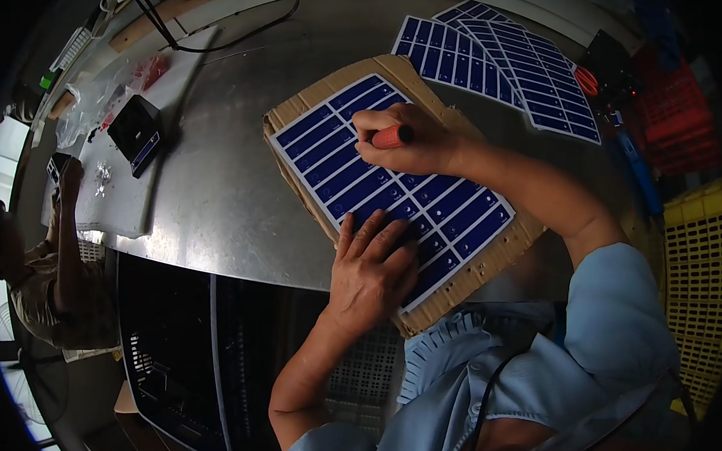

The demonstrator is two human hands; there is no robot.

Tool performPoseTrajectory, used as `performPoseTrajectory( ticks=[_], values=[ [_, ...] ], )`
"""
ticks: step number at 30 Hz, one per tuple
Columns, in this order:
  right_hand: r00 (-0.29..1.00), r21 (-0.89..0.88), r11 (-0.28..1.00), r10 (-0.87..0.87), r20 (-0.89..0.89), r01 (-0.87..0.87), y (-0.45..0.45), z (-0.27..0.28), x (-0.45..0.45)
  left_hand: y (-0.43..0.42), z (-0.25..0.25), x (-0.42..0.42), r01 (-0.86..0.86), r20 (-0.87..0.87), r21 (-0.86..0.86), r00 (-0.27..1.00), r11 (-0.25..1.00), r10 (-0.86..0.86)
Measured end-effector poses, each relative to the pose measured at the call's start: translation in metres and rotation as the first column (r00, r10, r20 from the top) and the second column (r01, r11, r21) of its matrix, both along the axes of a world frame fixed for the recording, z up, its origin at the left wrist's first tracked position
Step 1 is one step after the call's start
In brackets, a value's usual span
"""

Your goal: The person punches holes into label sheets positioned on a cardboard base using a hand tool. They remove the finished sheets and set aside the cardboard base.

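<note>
The right hand (pixel 406 141) grips a red tool (pixel 392 136) above the sheet (pixel 358 164), on cardboard (pixel 494 274) at centre. The left hand (pixel 369 270), fingers spread, presses the sheet's six-o'clock edge.

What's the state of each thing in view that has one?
Left hand: fingers spread, on label sheet
Right hand: closed around red-handled tool
Red-handled tool: gripped, tip hidden
Label sheet: flat on cardboard
Cardboard: on metal table, pitted, edges worn
Other label sheets: overlapping, fanned
Red loop handles: open or shut unclear
</note>
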State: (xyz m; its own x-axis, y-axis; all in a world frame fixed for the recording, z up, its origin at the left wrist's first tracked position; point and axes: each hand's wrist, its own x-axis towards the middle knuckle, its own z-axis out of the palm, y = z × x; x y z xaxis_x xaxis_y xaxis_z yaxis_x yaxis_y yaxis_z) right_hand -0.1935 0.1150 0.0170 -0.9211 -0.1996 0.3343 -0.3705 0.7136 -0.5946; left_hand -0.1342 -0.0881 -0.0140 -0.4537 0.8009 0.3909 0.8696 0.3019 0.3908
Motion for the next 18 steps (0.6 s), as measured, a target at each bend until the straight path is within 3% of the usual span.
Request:
performPoseTrajectory(
  ticks=[3,6,7,13,18],
  values=[
    [0.998,-0.101,0.993,0.065,0.008,-0.064,0.007,0.000,0.002,0.000,-0.002,-0.001,0.008,0.005,0.009,1.000,1.000,-0.008],
    [0.999,-0.207,0.977,-0.037,0.035,0.044,0.009,-0.010,0.005,0.000,-0.001,-0.001,0.006,0.007,0.014,1.000,1.000,-0.006],
    [0.998,-0.390,0.921,0.010,0.067,0.017,0.010,-0.011,0.004,-0.001,-0.001,-0.001,0.000,0.006,0.013,1.000,1.000,0.000],
    [0.996,-0.330,0.941,-0.084,-0.021,0.072,0.009,-0.016,-0.007,0.000,-0.001,-0.002,0.002,0.009,0.021,1.000,1.000,-0.002],
    [0.998,-0.296,0.954,-0.050,-0.026,0.040,0.011,-0.017,-0.012,-0.001,0.003,-0.001,0.002,0.026,0.015,1.000,1.000,-0.002]
  ],
)
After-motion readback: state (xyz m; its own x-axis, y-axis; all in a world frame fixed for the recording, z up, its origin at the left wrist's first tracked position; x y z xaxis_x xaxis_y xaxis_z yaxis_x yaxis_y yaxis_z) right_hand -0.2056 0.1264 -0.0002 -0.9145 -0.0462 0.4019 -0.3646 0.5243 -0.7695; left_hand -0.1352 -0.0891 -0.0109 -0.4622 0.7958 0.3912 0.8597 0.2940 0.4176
